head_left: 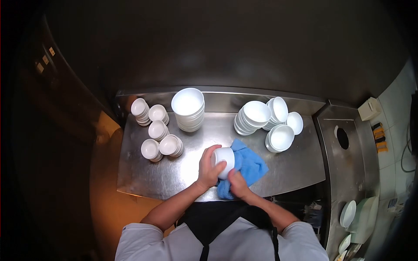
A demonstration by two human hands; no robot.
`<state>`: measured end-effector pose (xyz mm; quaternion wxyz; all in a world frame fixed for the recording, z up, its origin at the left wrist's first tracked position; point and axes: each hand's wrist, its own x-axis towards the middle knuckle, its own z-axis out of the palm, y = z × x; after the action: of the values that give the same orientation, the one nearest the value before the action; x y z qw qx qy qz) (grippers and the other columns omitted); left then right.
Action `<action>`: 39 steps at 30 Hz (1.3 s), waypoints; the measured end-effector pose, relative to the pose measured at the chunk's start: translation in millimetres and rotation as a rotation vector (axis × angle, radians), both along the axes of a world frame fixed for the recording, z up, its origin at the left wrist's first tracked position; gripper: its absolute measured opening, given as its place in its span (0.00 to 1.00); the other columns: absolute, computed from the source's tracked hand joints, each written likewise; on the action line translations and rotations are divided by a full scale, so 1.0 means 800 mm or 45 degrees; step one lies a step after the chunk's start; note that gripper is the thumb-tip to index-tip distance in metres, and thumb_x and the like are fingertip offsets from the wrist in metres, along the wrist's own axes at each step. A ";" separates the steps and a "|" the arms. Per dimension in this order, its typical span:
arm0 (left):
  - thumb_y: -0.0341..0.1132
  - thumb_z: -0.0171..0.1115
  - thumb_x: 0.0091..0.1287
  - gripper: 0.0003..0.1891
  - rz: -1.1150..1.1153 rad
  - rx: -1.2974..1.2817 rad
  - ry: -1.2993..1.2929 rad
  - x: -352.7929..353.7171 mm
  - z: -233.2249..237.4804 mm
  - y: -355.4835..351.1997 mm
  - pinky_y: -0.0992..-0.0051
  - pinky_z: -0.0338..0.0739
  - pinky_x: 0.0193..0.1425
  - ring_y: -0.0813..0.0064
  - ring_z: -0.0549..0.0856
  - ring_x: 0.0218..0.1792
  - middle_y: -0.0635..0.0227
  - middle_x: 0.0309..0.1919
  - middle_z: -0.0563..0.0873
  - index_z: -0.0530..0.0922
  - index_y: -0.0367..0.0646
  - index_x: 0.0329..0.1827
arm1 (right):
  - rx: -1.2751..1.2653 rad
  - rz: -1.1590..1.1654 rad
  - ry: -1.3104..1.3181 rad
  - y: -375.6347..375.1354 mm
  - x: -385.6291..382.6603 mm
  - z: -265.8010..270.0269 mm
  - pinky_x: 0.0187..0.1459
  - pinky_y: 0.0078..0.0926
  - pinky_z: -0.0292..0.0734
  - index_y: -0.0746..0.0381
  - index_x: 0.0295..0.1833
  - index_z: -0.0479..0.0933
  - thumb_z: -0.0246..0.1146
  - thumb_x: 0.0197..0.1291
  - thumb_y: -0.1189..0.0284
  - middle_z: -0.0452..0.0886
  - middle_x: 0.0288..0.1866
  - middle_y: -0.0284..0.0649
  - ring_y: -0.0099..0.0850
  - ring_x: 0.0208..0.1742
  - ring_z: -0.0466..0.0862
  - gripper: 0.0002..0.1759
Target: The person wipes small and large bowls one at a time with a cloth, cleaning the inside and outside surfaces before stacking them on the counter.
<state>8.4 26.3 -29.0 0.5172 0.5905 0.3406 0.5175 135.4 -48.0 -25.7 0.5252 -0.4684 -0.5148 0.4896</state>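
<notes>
Front of counter (pixel 165 174): L hand (pixel 209 167) wrapped round small white bowl (pixel 224 158), R hand (pixel 238 182) pinching blue cloth (pixel 250 167) against its side. Looks glazed ceramic: light, stiff, prob slick, chips easily. Best grip is fingers across the wall, not the rim.

A stainless steel counter (pixel 287 169) is noted at centre. Five short stacks of small white bowls (pixel 156 129) are grouped on its far left part. A tall upright stack of larger bowls (pixel 188 104) is set just right of them, against the back edge. Four leaning stacks of wide bowls (pixel 256 112) are crowded together at the far right. A steel side unit (pixel 348 174) with a round hole (pixel 342 138) adjoins on the right; white plates (pixel 347 214) are seen at its near end.
</notes>
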 end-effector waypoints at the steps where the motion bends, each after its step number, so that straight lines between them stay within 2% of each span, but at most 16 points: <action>1: 0.58 0.61 0.64 0.38 0.070 0.309 0.061 -0.006 0.005 0.002 0.62 0.72 0.62 0.56 0.78 0.53 0.48 0.55 0.76 0.68 0.32 0.64 | -0.087 -0.076 0.203 -0.002 -0.006 0.014 0.57 0.32 0.73 0.68 0.59 0.75 0.54 0.74 0.60 0.82 0.54 0.45 0.37 0.54 0.81 0.22; 2: 0.60 0.62 0.63 0.40 0.135 0.615 0.128 -0.011 0.006 -0.001 0.61 0.71 0.63 0.55 0.77 0.55 0.46 0.57 0.74 0.68 0.31 0.65 | -0.178 -0.157 0.410 -0.005 -0.014 0.029 0.56 0.31 0.74 0.69 0.58 0.76 0.54 0.74 0.61 0.82 0.53 0.44 0.34 0.54 0.81 0.21; 3: 0.68 0.62 0.60 0.49 0.098 0.638 0.106 -0.011 -0.001 -0.001 0.59 0.68 0.66 0.51 0.73 0.61 0.42 0.62 0.69 0.63 0.31 0.68 | -0.084 -0.247 0.357 -0.006 -0.025 0.047 0.56 0.30 0.74 0.69 0.57 0.76 0.58 0.71 0.62 0.82 0.52 0.42 0.31 0.53 0.81 0.21; 6: 0.72 0.60 0.58 0.54 0.100 0.542 0.139 0.004 -0.005 -0.004 0.60 0.66 0.69 0.54 0.72 0.64 0.45 0.64 0.68 0.58 0.33 0.72 | -0.138 -0.342 0.208 0.014 0.000 0.042 0.55 0.30 0.75 0.68 0.57 0.76 0.61 0.69 0.63 0.82 0.51 0.40 0.31 0.52 0.81 0.20; 7: 0.66 0.60 0.64 0.49 -0.089 0.430 0.069 0.004 -0.004 -0.004 0.61 0.64 0.71 0.55 0.72 0.67 0.48 0.66 0.69 0.55 0.36 0.75 | -0.196 -0.429 0.438 0.023 0.002 0.041 0.52 0.31 0.76 0.67 0.57 0.76 0.63 0.66 0.64 0.82 0.50 0.40 0.30 0.49 0.82 0.21; 10: 0.56 0.58 0.71 0.40 -0.490 -0.625 -0.635 -0.003 0.022 -0.014 0.62 0.66 0.71 0.60 0.73 0.67 0.53 0.67 0.71 0.54 0.38 0.76 | -0.459 -0.447 0.639 0.021 0.031 0.059 0.50 0.30 0.77 0.66 0.57 0.75 0.64 0.64 0.65 0.82 0.48 0.39 0.29 0.47 0.82 0.21; 11: 0.47 0.60 0.73 0.32 -0.536 -0.855 -0.739 -0.006 0.014 -0.009 0.64 0.67 0.70 0.67 0.76 0.64 0.60 0.63 0.77 0.60 0.40 0.73 | -0.453 -0.475 0.644 0.018 0.033 0.066 0.49 0.30 0.78 0.66 0.55 0.76 0.66 0.63 0.65 0.83 0.47 0.39 0.28 0.45 0.82 0.20; 14: 0.48 0.65 0.69 0.30 -0.733 -0.874 -0.616 -0.016 0.002 -0.013 0.67 0.68 0.68 0.69 0.77 0.60 0.63 0.58 0.79 0.67 0.41 0.67 | -0.424 -0.591 0.479 0.017 0.045 0.062 0.48 0.28 0.77 0.65 0.49 0.79 0.66 0.63 0.64 0.84 0.43 0.37 0.27 0.44 0.82 0.16; 15: 0.46 0.68 0.67 0.25 -0.673 -0.891 -0.696 -0.009 0.016 -0.022 0.70 0.69 0.67 0.72 0.78 0.57 0.65 0.54 0.81 0.71 0.41 0.60 | -0.391 -0.671 0.446 0.018 0.047 0.058 0.47 0.28 0.77 0.65 0.47 0.80 0.66 0.63 0.65 0.84 0.41 0.37 0.27 0.43 0.82 0.15; 19: 0.42 0.73 0.64 0.25 -0.544 -0.908 -0.481 -0.005 0.020 -0.043 0.72 0.75 0.59 0.75 0.82 0.51 0.66 0.50 0.84 0.73 0.39 0.57 | -0.216 -1.037 0.110 0.030 0.066 0.022 0.44 0.28 0.77 0.67 0.41 0.82 0.66 0.64 0.66 0.85 0.37 0.37 0.25 0.40 0.82 0.13; 23: 0.35 0.77 0.57 0.16 -0.386 -0.339 0.435 -0.017 0.054 -0.046 0.77 0.73 0.54 0.78 0.82 0.42 0.67 0.38 0.85 0.79 0.40 0.41 | -0.074 -1.011 0.057 0.017 0.113 0.009 0.43 0.28 0.77 0.69 0.41 0.81 0.66 0.64 0.67 0.85 0.37 0.38 0.25 0.38 0.83 0.14; 27: 0.40 0.77 0.51 0.17 0.004 0.620 0.824 0.009 0.005 0.006 0.56 0.71 0.62 0.53 0.82 0.37 0.58 0.31 0.84 0.81 0.39 0.36 | 0.003 -0.836 0.103 0.000 0.131 0.010 0.46 0.27 0.77 0.69 0.43 0.81 0.65 0.64 0.67 0.85 0.39 0.38 0.25 0.41 0.83 0.14; 28: 0.40 0.74 0.54 0.15 0.076 0.723 0.893 0.017 -0.014 0.023 0.55 0.68 0.63 0.57 0.81 0.38 0.63 0.30 0.84 0.81 0.41 0.37 | 0.007 -0.834 0.140 -0.001 0.130 0.015 0.46 0.27 0.77 0.69 0.44 0.81 0.65 0.64 0.67 0.85 0.39 0.39 0.25 0.41 0.83 0.14; 35: 0.27 0.67 0.56 0.10 0.325 0.810 1.122 0.045 -0.094 0.119 0.52 0.68 0.68 0.59 0.84 0.43 0.63 0.37 0.87 0.83 0.41 0.42 | -0.024 -0.759 0.169 -0.018 0.160 0.012 0.48 0.27 0.77 0.68 0.45 0.82 0.65 0.65 0.66 0.85 0.40 0.39 0.26 0.43 0.83 0.14; 37: 0.26 0.67 0.58 0.15 0.322 0.752 1.268 0.053 -0.080 0.124 0.51 0.65 0.72 0.56 0.83 0.53 0.57 0.47 0.87 0.82 0.38 0.49 | -0.058 -0.710 0.207 -0.022 0.167 0.004 0.48 0.28 0.78 0.69 0.45 0.82 0.65 0.65 0.67 0.86 0.41 0.39 0.26 0.43 0.84 0.14; 39: 0.28 0.65 0.60 0.18 0.428 0.738 1.074 0.076 -0.054 0.116 0.51 0.63 0.74 0.52 0.80 0.59 0.52 0.52 0.84 0.80 0.36 0.54 | -0.077 -0.658 0.236 -0.022 0.170 0.000 0.48 0.28 0.78 0.69 0.46 0.82 0.65 0.65 0.67 0.86 0.41 0.40 0.27 0.43 0.84 0.14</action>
<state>68.9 118.9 -72.3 0.0615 0.8030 0.4517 0.3839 271.3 -65.4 -25.4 0.6633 -0.5528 -0.3133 0.3953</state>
